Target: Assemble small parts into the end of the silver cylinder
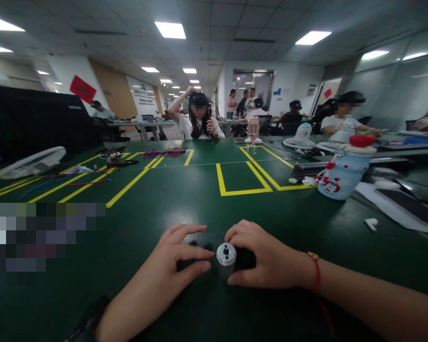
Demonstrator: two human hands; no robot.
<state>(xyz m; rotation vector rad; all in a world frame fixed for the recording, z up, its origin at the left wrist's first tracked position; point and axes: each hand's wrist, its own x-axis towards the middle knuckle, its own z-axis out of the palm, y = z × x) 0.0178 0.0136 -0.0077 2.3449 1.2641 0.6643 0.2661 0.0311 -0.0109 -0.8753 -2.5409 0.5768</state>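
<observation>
A small silver cylindrical electric motor (226, 262) stands upright on the green table, its round end face with a central shaft and small holes turned up. My right hand (258, 254) is curled around its right side, fingers behind and thumb in front. To the left of the motor, my left hand (180, 259) hovers with fingers stretched and apart, holding nothing. Its index fingertip is close to the motor's edge; whether they touch I cannot tell. Dark shapes behind the left fingers are too dim to make out.
A light blue bottle (344, 171) with a red lid stands at right, near white earbuds (371, 223) and a dark tablet-like panel (412, 206). Wires (164, 152) and a white fan (32, 162) lie at left. Across the table sits a person (199, 118).
</observation>
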